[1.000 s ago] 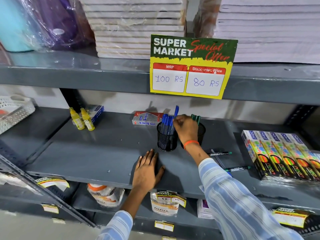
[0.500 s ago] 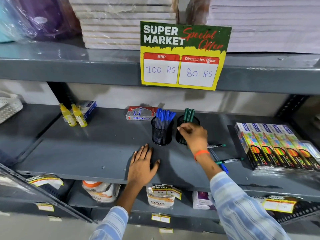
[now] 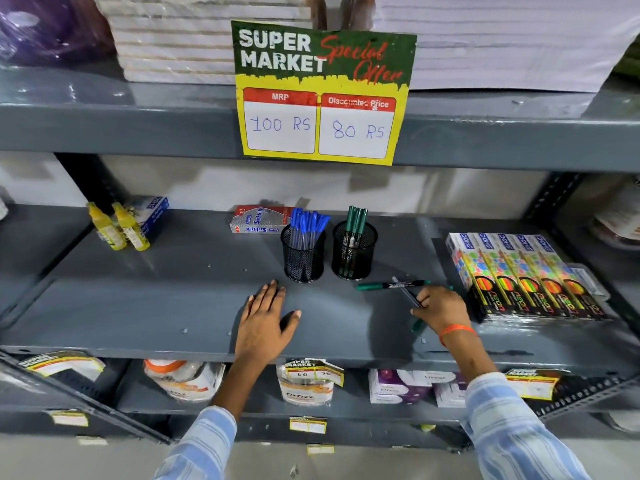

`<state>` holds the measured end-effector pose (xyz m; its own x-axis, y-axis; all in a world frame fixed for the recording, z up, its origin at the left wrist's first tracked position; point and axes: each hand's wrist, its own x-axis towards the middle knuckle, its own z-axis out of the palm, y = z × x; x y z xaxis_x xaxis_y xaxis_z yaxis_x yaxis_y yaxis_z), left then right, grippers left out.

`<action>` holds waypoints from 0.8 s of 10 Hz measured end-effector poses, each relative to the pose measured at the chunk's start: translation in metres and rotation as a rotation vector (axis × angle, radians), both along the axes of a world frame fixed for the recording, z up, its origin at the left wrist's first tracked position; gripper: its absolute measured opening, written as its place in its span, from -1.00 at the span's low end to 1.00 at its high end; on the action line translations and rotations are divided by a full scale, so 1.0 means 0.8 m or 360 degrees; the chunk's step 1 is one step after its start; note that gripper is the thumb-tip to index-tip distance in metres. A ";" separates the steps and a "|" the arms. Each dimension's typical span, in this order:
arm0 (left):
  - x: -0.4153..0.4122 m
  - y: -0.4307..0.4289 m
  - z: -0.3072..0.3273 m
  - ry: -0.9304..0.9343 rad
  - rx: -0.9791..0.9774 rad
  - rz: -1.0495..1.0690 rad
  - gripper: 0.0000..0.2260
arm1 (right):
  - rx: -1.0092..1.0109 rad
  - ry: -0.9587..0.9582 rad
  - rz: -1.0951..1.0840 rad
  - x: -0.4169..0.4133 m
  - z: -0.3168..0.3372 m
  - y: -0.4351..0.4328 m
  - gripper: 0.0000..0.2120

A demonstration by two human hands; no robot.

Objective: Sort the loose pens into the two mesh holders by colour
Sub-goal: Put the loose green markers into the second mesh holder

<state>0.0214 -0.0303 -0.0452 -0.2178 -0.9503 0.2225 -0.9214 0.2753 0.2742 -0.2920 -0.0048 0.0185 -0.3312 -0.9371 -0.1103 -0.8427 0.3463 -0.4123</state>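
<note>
On the grey shelf [image 3: 156,306], in the one head view you have, take the blue holder [image 3: 303,256] as your landmark. It is a black mesh cup packed with blue pens [image 3: 308,225], standing caps up. Just right of it, close but apart, stands the green holder [image 3: 354,252], with a few green pens [image 3: 356,220] leaning together in it. So the colour split is already set: blue in the landmark cup, green in its neighbour.

Your left hand [image 3: 265,323] lies flat on the shelf in front of the blue holder, fingers [image 3: 273,292] spread and holding nothing. It looks like a brace to steady you while the other hand works.

Your right hand [image 3: 438,308] is down on the shelf, right of and in front of the green holder, over the loose pens. A green marker [image 3: 393,285] lies flat there, pointing back toward the holders. A darker pen [image 3: 410,295] runs under your fingertips, and the fingers seem to be closing on it, but whether they have clamped it you cannot tell from here. Another greenish pen end [image 3: 417,325] peeks out under the hand.

By the look of it, only these few pens remain. Check the dark one's colour before choosing a cup.

Behind the blue holder lies a red box [image 3: 258,221]; far right sit pencil packs [image 3: 519,275].
</note>
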 end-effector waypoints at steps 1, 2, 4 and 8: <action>0.001 0.000 0.000 -0.0001 0.0003 -0.0001 -0.33 | -0.0009 0.0025 0.0001 0.000 0.001 -0.002 -0.85; 0.000 0.001 0.000 0.0008 0.0003 0.0000 -0.33 | -0.0085 0.0043 0.0001 0.007 0.000 -0.005 -0.91; 0.000 0.000 0.001 0.0012 0.0005 0.0004 -0.33 | 0.0026 0.0075 0.0134 0.034 0.006 -0.020 -0.82; 0.001 0.001 0.000 0.0026 0.0016 0.0009 -0.33 | 0.0217 -0.0280 0.0338 0.023 0.026 -0.024 -0.71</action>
